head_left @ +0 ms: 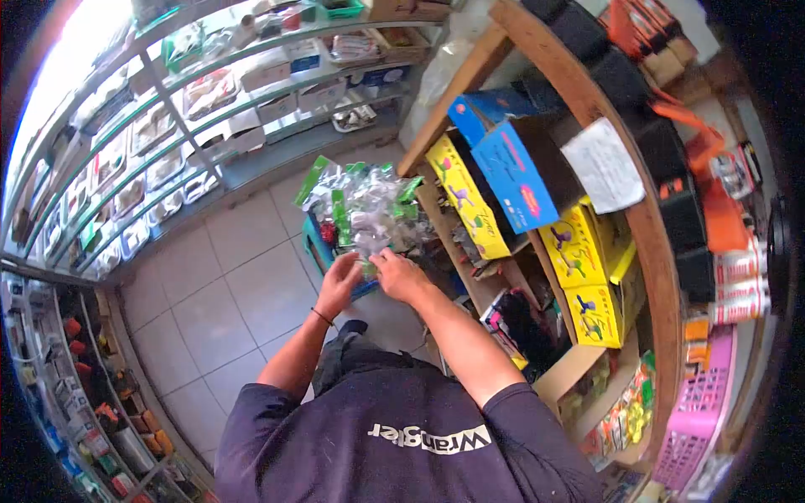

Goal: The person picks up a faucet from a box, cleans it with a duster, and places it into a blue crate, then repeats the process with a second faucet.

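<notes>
My left hand [339, 282], with a dark band at the wrist, has its fingers curled in against the near edge of a heap of packets. Opposite it, my right hand [399, 275] pinches with thumb and fingers close together. Between the two hands is a clear plastic packet [369, 268] with some green on it; what is inside is too blurred to make out. Just beyond lies the heap of clear plastic packets [369, 210] with green header strips, piled over a blue-green container [314, 243]. Something small and red [328, 232] shows at its left side.
Wooden shelving [650, 243] on the right holds a blue box [516, 176] and yellow boxes [594, 314]. A pink basket [696, 411] stands at far right. Glass-fronted shelves [193, 101] with trays line the far left. Tiled floor [214, 302] lies left of me.
</notes>
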Available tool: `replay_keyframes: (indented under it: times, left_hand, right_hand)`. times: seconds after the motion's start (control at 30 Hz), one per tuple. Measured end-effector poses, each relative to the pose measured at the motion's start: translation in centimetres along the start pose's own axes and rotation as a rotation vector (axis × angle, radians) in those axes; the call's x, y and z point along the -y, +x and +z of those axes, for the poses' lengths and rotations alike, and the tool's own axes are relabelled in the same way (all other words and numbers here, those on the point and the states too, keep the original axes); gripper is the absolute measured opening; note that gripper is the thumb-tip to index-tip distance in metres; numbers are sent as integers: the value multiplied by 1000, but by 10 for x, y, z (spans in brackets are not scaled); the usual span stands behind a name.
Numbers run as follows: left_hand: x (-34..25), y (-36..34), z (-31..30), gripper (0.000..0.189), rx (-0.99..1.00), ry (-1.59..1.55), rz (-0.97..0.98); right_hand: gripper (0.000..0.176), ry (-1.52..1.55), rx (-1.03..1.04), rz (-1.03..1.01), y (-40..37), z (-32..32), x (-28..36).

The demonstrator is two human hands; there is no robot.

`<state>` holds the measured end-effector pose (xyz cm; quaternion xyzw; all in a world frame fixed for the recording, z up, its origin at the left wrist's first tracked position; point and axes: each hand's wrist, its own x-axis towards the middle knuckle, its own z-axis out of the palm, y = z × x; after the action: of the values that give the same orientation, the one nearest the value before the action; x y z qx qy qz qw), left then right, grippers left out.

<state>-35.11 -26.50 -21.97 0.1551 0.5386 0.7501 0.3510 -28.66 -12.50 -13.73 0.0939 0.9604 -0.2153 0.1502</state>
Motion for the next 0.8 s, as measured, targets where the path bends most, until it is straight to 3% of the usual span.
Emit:
replay_keyframes:
  times: [0.07, 0.1, 0.17, 0.23, 0.3, 0.43, 0.53, 0.63, 0.7, 0.73, 0.8]
  left_hand:
    - [6, -6, 4, 39, -176, -194, -81]
    - [6, -11, 8, 39, -162, -188, -75]
    - [8, -31, 26, 43, 80, -712, -395]
    - [15, -51, 48, 49, 126, -751, -456]
    - [16, -69, 73, 49, 301, -903, -423]
    - [-11, -100, 140, 48, 311, -949, -556]
    - [1, -113, 166, 46, 423, -934, -620]
    - [21, -131, 177, 43, 409, -822, -728]
    - [40, -143, 183, 41, 449, -795, -771]
    - [38, -154, 189, 41, 347, -765, -775]
    - [50, -174, 184, 40, 348, -801, -781]
  right_hand:
    - [37, 22, -53, 17, -13, -1, 5]
    - [36, 47, -93, 22, -19, 1, 7]
    - [35, 33, -163, 5, -43, 7, 6]
    - [34, -15, -226, -36, -67, 0, 13]
    - [32, -54, -354, -72, -98, 1, 9]
    - [32, -168, -474, 34, -167, 10, -5]
    - [35, -160, -593, 42, -220, 19, -14]
    - [39, -65, -857, 45, -278, 37, -14]
    - [44, 24, -923, 106, -313, 69, -30]
    - [43, 143, -930, 186, -332, 89, -38]
    - [40, 259, -944, 357, -363, 135, -65]
